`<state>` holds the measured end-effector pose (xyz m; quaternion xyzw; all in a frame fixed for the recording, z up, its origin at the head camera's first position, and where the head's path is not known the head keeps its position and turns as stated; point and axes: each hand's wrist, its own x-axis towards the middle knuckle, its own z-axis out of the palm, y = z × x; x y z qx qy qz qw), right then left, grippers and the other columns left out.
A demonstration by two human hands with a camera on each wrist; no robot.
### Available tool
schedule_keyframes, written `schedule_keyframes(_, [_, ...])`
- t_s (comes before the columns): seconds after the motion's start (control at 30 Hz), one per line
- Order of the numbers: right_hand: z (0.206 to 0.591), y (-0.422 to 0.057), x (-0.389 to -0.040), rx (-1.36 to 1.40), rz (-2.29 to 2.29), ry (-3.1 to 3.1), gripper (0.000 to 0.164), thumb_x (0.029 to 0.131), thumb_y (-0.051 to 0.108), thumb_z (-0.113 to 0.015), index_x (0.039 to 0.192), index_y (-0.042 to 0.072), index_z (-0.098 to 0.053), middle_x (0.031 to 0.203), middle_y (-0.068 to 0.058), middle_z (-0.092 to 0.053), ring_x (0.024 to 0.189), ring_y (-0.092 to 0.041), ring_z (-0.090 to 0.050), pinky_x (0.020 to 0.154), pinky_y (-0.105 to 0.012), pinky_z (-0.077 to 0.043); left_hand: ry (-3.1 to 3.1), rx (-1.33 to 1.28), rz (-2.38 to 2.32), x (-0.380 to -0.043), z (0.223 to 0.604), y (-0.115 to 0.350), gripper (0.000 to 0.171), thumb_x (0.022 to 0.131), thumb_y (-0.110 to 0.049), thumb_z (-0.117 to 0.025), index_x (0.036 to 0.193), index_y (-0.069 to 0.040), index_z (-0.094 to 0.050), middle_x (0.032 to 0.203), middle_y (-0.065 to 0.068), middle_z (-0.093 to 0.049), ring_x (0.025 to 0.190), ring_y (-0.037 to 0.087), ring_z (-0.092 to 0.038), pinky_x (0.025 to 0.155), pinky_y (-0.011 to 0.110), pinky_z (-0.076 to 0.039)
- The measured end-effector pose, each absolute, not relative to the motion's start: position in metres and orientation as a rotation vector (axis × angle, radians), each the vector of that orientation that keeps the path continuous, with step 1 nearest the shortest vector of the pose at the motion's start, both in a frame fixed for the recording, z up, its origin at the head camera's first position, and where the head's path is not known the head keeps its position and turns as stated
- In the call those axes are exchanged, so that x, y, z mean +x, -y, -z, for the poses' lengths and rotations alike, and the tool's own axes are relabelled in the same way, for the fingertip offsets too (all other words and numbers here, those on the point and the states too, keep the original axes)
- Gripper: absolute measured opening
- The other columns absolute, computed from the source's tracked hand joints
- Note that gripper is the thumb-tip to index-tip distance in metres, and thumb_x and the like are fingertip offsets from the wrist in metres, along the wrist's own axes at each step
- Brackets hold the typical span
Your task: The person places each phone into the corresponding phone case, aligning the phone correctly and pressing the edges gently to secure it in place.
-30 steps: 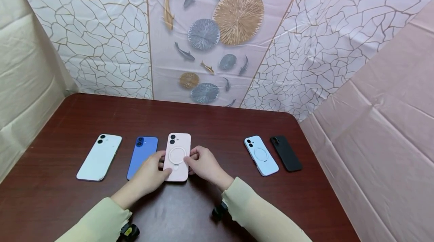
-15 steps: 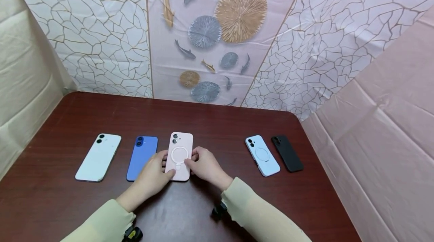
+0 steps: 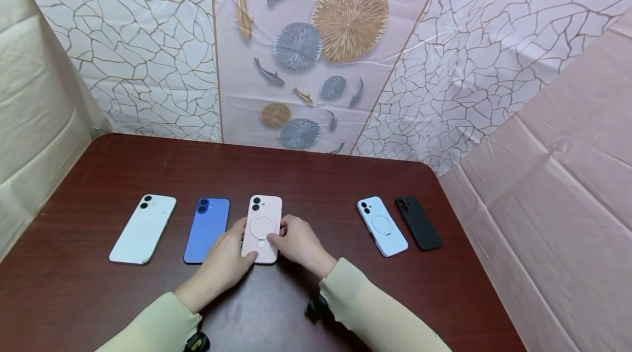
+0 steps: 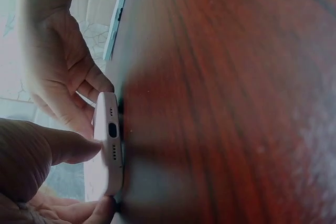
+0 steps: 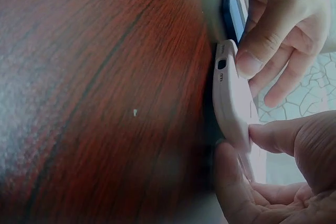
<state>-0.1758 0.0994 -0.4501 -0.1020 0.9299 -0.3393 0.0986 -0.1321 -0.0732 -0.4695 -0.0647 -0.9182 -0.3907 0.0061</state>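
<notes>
A phone in a pink case [image 3: 263,220], with a ring on its back and two camera lenses at the top, lies back up on or just above the table, between both hands. My left hand [image 3: 224,256] holds its lower left, thumb on the back and fingers along the left edge. My right hand [image 3: 302,245] pinches the right edge, thumb on the back near the ring. In the left wrist view the case's bottom edge [image 4: 112,153] shows a dark port opening and small slots. The right wrist view shows the right thumb [image 5: 273,136] against the case's side.
Left of the hands lie a blue phone [image 3: 209,228] and a white phone [image 3: 144,228]. On the right are a light blue phone [image 3: 382,226] with a ring and a black phone or case [image 3: 418,223]. Patterned cloth [image 3: 148,39] hangs behind the brown table [image 3: 316,179].
The pink-cased phone has shifted slightly right, with its far end dipping in the last half second. My left hand has moved right with it; my right hand keeps nearly the same place.
</notes>
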Motion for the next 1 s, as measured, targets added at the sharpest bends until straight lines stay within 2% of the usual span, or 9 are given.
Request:
schedule_keyframes(0.2, [0.451,-0.098,-0.177,-0.342,0.927,-2.806,0.016,0.085,0.021,-0.072,0.088,0.008,-0.064,0.066,0.005,-0.053,0.058,-0.009,-0.048,0.052,-0.023,-0.041,2.918,-0.226,1.09,-0.128,0.466,0.071,0.068,0.081,-0.011,-0.075,0.136,0.01,-0.041,0.115,0.029,-0.06,0.107,0.044,-0.056,0.089,0.054,-0.045])
schedule_keyframes(0.4, [0.453,-0.096,-0.176,-0.371,0.855,-2.841,0.017,0.087,0.022,-0.071,0.088,0.007,-0.065,0.068,0.003,-0.054,0.062,-0.011,-0.048,0.054,-0.025,-0.042,2.941,-0.236,1.048,-0.127,0.467,0.07,0.064,0.084,-0.012,-0.074,0.135,0.011,-0.043,0.12,0.028,-0.059,0.111,0.044,-0.052,0.091,0.053,-0.044])
schedule_keyframes(0.53, [0.452,-0.096,-0.173,-0.372,0.805,-2.858,0.02,0.086,0.024,-0.072,0.088,0.006,-0.063,0.073,0.0,-0.051,0.067,-0.014,-0.047,0.057,-0.026,-0.041,2.908,-0.282,1.01,-0.127,0.471,0.069,0.058,0.083,-0.012,-0.075,0.13,0.011,-0.049,0.121,0.025,-0.06,0.108,0.042,-0.053,0.091,0.051,-0.044])
schedule_keyframes(0.63, [0.452,-0.097,-0.171,-0.376,0.794,-2.856,0.024,0.085,0.025,-0.072,0.093,0.004,-0.064,0.077,-0.002,-0.053,0.07,-0.014,-0.048,0.061,-0.027,-0.043,2.887,-0.334,0.981,-0.126,0.473,0.069,0.056,0.082,-0.012,-0.075,0.128,0.011,-0.051,0.123,0.024,-0.059,0.108,0.042,-0.053,0.093,0.05,-0.043])
schedule_keyframes(0.8, [0.452,-0.104,-0.171,-0.387,0.844,-2.833,0.037,0.086,0.026,-0.072,0.112,0.001,-0.063,0.087,-0.001,-0.059,0.077,-0.012,-0.054,0.071,-0.028,-0.047,2.881,-0.354,1.018,-0.124,0.471,0.074,0.057,0.084,-0.013,-0.073,0.13,0.011,-0.049,0.127,0.026,-0.055,0.114,0.043,-0.051,0.095,0.052,-0.042])
schedule_keyframes(1.0, [0.451,-0.125,-0.171,-0.374,0.929,-2.804,0.032,0.089,0.028,-0.069,0.113,0.008,-0.064,0.092,0.001,-0.063,0.084,-0.014,-0.058,0.077,-0.033,-0.048,2.777,-0.309,1.102,-0.125,0.467,0.086,0.051,0.085,-0.009,-0.07,0.128,0.01,-0.051,0.121,0.024,-0.057,0.113,0.038,-0.053,0.093,0.052,-0.043])
